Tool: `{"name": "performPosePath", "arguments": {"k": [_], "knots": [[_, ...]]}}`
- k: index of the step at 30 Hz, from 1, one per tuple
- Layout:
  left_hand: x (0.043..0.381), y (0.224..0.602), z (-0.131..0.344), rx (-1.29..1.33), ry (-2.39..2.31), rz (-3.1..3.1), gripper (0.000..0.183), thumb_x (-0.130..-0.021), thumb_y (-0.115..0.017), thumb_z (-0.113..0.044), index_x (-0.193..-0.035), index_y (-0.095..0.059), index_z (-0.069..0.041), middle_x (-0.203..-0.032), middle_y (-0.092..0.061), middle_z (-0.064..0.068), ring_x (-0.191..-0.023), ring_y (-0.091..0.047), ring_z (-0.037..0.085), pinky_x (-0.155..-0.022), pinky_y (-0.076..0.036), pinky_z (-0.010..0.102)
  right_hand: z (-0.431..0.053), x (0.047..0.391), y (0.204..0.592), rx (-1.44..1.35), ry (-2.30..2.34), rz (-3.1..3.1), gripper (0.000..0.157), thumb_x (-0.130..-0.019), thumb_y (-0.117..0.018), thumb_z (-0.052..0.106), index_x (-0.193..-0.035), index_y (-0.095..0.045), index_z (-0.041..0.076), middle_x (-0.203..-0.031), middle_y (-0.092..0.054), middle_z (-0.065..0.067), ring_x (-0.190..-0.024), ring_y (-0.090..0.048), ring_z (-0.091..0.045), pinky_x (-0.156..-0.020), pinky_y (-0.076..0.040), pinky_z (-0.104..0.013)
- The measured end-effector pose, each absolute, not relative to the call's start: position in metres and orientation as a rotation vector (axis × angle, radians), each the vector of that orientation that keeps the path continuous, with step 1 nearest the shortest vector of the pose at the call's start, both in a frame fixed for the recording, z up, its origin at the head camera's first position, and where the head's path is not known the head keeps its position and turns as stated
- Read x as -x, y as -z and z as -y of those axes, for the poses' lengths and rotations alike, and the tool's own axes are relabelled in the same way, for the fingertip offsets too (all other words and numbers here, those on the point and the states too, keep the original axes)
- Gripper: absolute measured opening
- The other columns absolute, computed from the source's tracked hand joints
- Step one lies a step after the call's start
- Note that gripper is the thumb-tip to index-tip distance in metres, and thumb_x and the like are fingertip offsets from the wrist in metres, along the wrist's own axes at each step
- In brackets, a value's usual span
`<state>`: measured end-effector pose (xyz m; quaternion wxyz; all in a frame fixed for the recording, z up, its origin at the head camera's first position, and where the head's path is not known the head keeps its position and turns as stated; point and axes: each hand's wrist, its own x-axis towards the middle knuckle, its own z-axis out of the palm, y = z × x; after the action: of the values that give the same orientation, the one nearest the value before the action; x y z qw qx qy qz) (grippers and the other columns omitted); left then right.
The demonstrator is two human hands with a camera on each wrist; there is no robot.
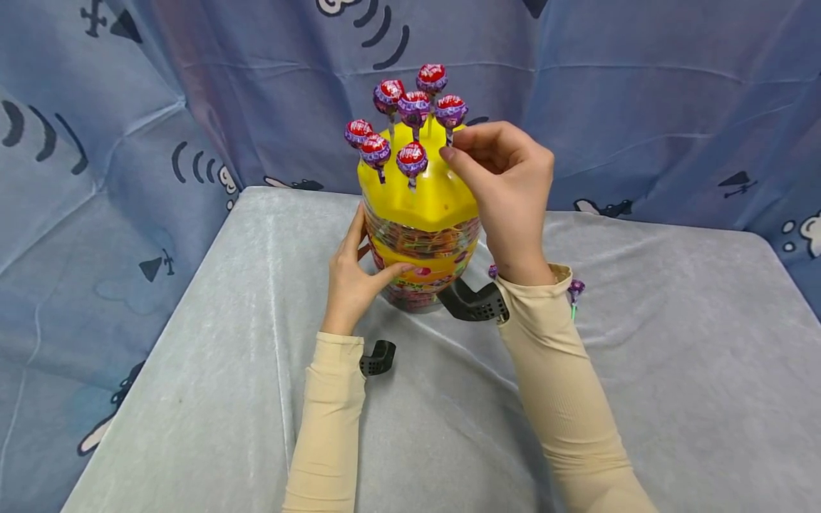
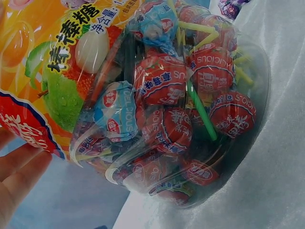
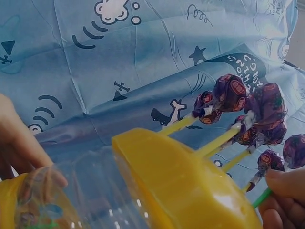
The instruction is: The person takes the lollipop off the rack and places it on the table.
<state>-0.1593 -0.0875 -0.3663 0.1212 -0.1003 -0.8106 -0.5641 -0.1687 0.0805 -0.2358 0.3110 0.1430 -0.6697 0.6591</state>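
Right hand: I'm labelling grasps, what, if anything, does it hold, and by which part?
The right hand pinches a wrapped lollipop by its green stick, just below the candy.

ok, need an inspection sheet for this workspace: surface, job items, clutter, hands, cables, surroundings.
Surface: pale grey cloth, some creases.
Job items: jar on the cloth; yellow lid with purple-and-red lollipops standing in it; red- and blue-wrapped sweets inside the jar.
Clutter: two loose lollipops by the right wrist, one mostly hidden.
Left hand: holds the jar's side, thumb in front.
Right hand: pinches a green lollipop stick at the lid; cannot tell whether it is seated.
Cables: nothing seen.
Surroundings: blue patterned curtain behind and at the left.
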Motion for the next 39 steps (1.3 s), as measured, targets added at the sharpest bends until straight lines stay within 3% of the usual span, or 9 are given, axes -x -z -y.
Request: {"name": "performPosePath", "arguments": {"k": [14, 21, 39], "knots": [[0.158, 0.366, 0.088, 0.288, 1.652, 2.365, 0.099, -0.076, -0.081, -0.023, -0.152, -0.020, -0.015, -0.148, -0.036, 0.008, -0.131, -0.040, 0.021, -0.104, -0.041, 0.032, -0.078, 0.171, 0.239, -0.338, -1.776, 1.679, 0.005, -0.081, -0.072, -0.002, -0.086, -0.072, -0.002, -0.082, -0.068, -0.012, -0.068, -0.059, -0.023, -0.068, -0.055, -0.027], [0.158, 0.366, 0.087, 0.295, 1.663, 2.366, 0.098, -0.076, -0.081, -0.023, -0.152, -0.020, -0.015, -0.147, -0.037, 0.009, -0.131, -0.040, 0.022, -0.104, -0.040, 0.034, -0.076, 0.170, 0.241, -0.367, -1.772, 1.595, 0.005, -0.082, -0.069, -0.004, -0.086, -0.071, -0.004, -0.079, -0.067, -0.002, -0.067, -0.058, -0.023, -0.067, -0.054, -0.027], [0.159, 0.366, 0.089, 0.319, 1.646, 2.342, 0.099, -0.075, -0.081, -0.023, -0.152, -0.019, -0.015, -0.148, -0.037, 0.009, -0.130, -0.041, 0.022, -0.103, -0.041, 0.034, -0.090, 0.164, 0.248, -0.391, -2.068, 1.438, 0.010, -0.084, -0.064, -0.009, -0.087, -0.070, -0.001, -0.079, -0.064, -0.009, -0.069, -0.057, -0.021, -0.071, -0.054, -0.029]]}}
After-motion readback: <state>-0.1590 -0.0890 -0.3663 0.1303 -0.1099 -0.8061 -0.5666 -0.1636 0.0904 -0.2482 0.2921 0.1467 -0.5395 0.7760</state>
